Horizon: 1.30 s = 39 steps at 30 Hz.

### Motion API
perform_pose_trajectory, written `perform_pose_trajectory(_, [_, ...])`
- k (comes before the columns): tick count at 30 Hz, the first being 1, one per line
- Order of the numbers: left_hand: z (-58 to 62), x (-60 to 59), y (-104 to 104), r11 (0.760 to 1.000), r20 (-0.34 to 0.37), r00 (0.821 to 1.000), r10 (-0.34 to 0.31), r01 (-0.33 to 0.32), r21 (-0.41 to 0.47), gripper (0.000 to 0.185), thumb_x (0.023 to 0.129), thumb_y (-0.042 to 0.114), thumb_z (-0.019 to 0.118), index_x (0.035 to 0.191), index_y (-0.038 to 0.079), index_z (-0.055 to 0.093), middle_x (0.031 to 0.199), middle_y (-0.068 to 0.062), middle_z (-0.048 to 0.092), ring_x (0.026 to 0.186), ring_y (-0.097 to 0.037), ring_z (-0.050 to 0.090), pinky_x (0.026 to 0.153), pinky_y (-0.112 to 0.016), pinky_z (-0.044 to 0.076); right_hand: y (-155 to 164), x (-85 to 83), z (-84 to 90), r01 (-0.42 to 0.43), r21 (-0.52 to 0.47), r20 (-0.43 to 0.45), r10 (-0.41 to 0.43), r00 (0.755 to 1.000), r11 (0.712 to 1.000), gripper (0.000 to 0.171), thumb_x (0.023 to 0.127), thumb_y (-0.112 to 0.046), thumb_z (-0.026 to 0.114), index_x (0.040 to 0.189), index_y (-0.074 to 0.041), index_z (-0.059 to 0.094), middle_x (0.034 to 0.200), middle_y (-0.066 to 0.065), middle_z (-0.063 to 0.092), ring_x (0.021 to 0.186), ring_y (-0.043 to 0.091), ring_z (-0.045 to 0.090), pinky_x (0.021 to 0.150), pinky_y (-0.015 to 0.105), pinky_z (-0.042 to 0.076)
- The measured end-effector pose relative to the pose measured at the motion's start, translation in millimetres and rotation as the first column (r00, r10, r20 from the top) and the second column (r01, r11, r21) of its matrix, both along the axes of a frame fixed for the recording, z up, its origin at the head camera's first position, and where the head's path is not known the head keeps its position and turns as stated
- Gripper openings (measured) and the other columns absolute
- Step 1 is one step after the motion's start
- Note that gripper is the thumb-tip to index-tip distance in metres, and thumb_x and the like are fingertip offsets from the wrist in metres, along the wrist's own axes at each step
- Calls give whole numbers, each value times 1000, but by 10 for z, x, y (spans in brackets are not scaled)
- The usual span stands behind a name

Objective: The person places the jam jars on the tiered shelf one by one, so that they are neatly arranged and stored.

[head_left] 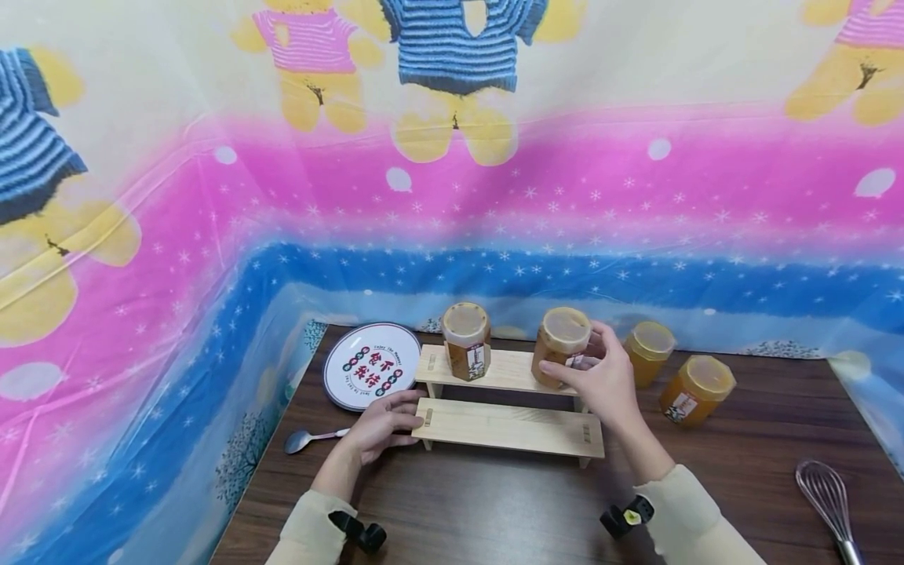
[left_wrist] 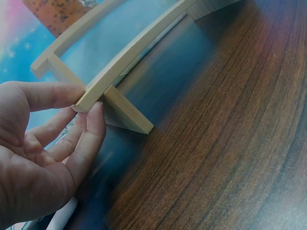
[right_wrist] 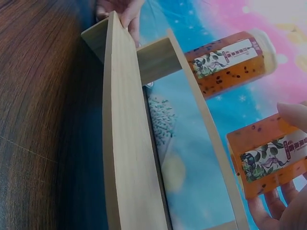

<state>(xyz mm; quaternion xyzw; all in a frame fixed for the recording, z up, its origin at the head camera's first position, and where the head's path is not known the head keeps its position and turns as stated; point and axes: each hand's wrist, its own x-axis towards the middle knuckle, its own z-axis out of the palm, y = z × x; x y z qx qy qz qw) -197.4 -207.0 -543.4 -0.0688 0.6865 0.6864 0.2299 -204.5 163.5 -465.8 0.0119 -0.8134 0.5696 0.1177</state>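
One metal spoon (head_left: 298,442), on the dark wood-grain counter (head_left: 487,502), its handle running toward the left hand (head_left: 381,428). One round white plate (head_left: 370,366), dark rim, printed lettering, lying behind that hand. Left hand: pinching the left end of the lower board between thumb and fingers. One two-tier pale wooden rack (head_left: 508,428). First jar (head_left: 468,345), amber with dark specks, labelled, upright on the upper tier, left part. Second jar (head_left: 562,339), similar, near the upper tier's right end, gripped by the right hand (head_left: 610,384); the right wrist view shows a narrow gap between base and board. Third jar (head_left: 647,357), on the counter, beyond the right hand. Fourth jar (head_left: 695,392), labelled, nearby, further right. One wire whisk (head_left: 825,494), far right.
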Motion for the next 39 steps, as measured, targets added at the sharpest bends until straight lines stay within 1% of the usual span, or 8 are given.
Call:
perform_pose_trajectory(3, [-14, -9, 5, 1000, 2, 1000, 3, -3, 1, 60, 92, 2, 69, 150, 0, 50, 133, -20, 62, 102, -26, 68, 84, -43, 60, -17, -17, -14, 1, 10, -5, -1, 1000, 1000, 98, 70, -36, 98, 150, -13, 46, 128, 14, 60, 111, 36, 66, 90, 50, 56])
perform_pose_trajectory(13, [-27, -13, 2, 1000, -5, 1000, 8, -8, 3, 60, 92, 2, 69, 149, -1, 50, 131, -19, 63, 101, -25, 68, 82, -42, 60, -33, -29, -39, 6, 35, -1, -6, 1000, 999, 97, 71, -38, 98, 149, -13, 46, 129, 12, 60, 108, 32, 66, 87, 47, 56])
perform_pose_trajectory(15, [-33, -16, -4, 1000, -6, 1000, 5, -5, 6, 61, 92, 2, 69, 149, -1, 50, 132, -19, 62, 101, -25, 68, 83, -42, 60, -32, -30, -47, 9, 34, -1, -9, 1000, 999, 97, 70, -37, 98, 149, -13, 47, 129, 12, 61, 108, 31, 67, 86, 44, 56])
perform_pose_trajectory(20, [-35, -21, -6, 1000, -1, 1000, 2, -2, 7, 61, 93, 2, 69, 150, 0, 49, 134, -20, 62, 103, -26, 68, 85, -43, 60, -41, -23, -71, 11, 12, -3, -11, 1000, 1000, 96, 71, -35, 98, 149, -14, 47, 125, 11, 61, 104, 29, 68, 80, 30, 57])
perform_pose_trajectory(23, [-34, -18, -2, 1000, -1, 1000, 6, -6, 4, 61, 93, 2, 69, 150, 0, 49, 134, -20, 61, 103, -26, 68, 85, -43, 60, -50, -15, -83, 12, 3, -7, -12, 1000, 1000, 95, 72, -36, 98, 149, -14, 47, 124, 10, 61, 102, 28, 67, 78, 26, 56])
perform_pose_trajectory(26, [-28, -10, 3, 1000, -4, 1000, 6, -6, 2, 60, 93, 2, 69, 150, -1, 49, 134, -20, 61, 103, -26, 68, 84, -43, 60, -53, -1, -86, 15, 8, -10, -15, 1000, 1000, 95, 72, -37, 97, 150, -14, 46, 124, 10, 61, 102, 27, 66, 79, 29, 56])
perform_pose_trajectory(34, [-27, -3, 6, 1000, -10, 1000, -2, 2, 14, 60, 93, 2, 69, 150, -1, 49, 133, -20, 62, 103, -26, 68, 85, -43, 59, -35, 38, -104, 13, -1, -3, -13, 1000, 1000, 95, 74, -38, 96, 151, -15, 47, 132, 11, 60, 116, 34, 63, 95, 53, 53])
perform_pose_trajectory(39, [-19, -1, 3, 1000, -7, 1000, 1, -1, 12, 60, 94, 2, 68, 150, 0, 49, 133, -20, 61, 103, -26, 68, 84, -43, 59, -8, 62, -100, -15, -34, 0, 15, 1000, 999, 95, 75, -37, 95, 153, -15, 46, 135, 14, 57, 121, 38, 62, 99, 54, 53])
